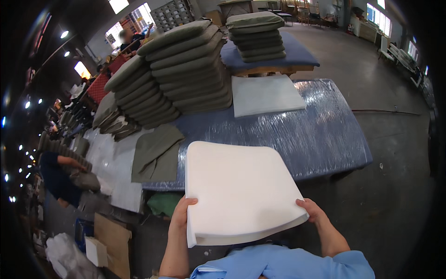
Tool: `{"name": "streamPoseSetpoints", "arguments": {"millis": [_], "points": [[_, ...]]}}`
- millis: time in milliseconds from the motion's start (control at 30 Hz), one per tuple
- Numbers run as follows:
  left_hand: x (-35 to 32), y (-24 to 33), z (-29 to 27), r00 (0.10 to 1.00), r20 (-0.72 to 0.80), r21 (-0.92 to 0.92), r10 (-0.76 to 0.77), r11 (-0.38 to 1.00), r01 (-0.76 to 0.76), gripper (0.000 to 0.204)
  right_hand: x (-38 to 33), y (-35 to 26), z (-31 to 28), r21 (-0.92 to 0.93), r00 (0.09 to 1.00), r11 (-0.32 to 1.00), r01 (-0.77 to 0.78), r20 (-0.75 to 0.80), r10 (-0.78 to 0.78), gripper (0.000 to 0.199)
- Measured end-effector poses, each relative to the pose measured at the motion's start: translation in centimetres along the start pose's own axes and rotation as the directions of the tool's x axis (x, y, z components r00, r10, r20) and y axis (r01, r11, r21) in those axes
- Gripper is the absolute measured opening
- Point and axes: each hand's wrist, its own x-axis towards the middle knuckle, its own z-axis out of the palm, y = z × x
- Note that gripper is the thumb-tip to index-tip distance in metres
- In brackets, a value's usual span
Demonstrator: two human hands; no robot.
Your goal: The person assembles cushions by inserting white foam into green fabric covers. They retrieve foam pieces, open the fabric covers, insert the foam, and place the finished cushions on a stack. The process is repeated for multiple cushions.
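Seen from above, in a large workshop with a bare concrete floor (395, 153). Long table (320, 139) wrapped in blue plastic, stretching away from the viewer. At its far left, tall stacks of grey-green cushions (186, 69), leaning; more cushions (257, 37) on a second blue table behind. Pale flat sheet (265, 95) lying just right of the stacks. Loose green covers (155, 156) lying at the near left edge.

Held in front of the body, above the table's near edge: white foam pad (237, 190), roughly square, lying almost flat, slightly longer front to back, far edge pointing away toward the stacks, near edge sagging in a curve. Underside hidden.

Left hand (183, 210) gripping the near left corner, fingers curled onto the top. Right hand (310, 210) clasping the near right corner, thumb on top, remaining fingers hidden beneath. Blue sleeves cut off at the lower edge.

At left, dim and hard to make out: another person bending in dark clothing (58, 179), cardboard (114, 242) on the floor.
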Motion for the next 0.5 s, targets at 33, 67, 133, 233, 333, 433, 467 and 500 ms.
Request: {"name": "streamPoseSetpoints", "arguments": {"millis": [33,67,133,233,333,433,467,500], "points": [[2.7,0.7,-0.2,1.000,0.016,0.008,0.005,1.000,-0.005,0.060,1.2,-1.0,0.3,-0.003,0.996,0.997,0.077,-0.046,-0.077,0.049],[5.3,1.5,-0.5,1.000,0.027,0.013,0.010,1.000,-0.011,0.059,2.8,-2.0,0.8,-0.013,0.985,0.989,0.150,-0.088,-0.151,0.046],[10.6,2.9,-1.6,0.995,0.100,0.037,-0.025,0.999,0.021,0.058,5.8,-4.3,1.3,-0.059,0.955,0.966,0.252,-0.143,-0.259,0.043],[18.4,4.3,-2.5,0.995,0.074,0.151,-0.069,0.987,0.057,0.057,10.9,-7.5,2.0,-0.065,0.926,0.950,0.307,-0.208,-0.313,0.042],[25.7,1.9,-1.9,0.999,-0.038,0.351,-0.023,0.936,0.035,0.059,15.3,-8.4,1.2,-0.051,0.908,0.944,0.325,-0.262,-0.327,0.043],[29.1,-0.9,-6.1,0.993,-0.101,0.888,0.055,0.455,0.065,0.067,22.0,-8.5,1.5,-0.296,0.899,0.912,0.284,-0.247,-0.360,0.039],[29.7,-3.3,-5.7,0.987,-0.115,0.910,0.116,0.411,0.058,0.070,22.6,-8.5,0.4,-0.372,0.901,0.901,0.223,-0.273,-0.336,0.036],[29.2,-6.0,-5.7,0.972,-0.157,0.930,0.174,0.357,0.086,0.073,23.2,-8.2,0.0,-0.400,0.890,0.893,0.204,-0.304,-0.339,0.035]]}}
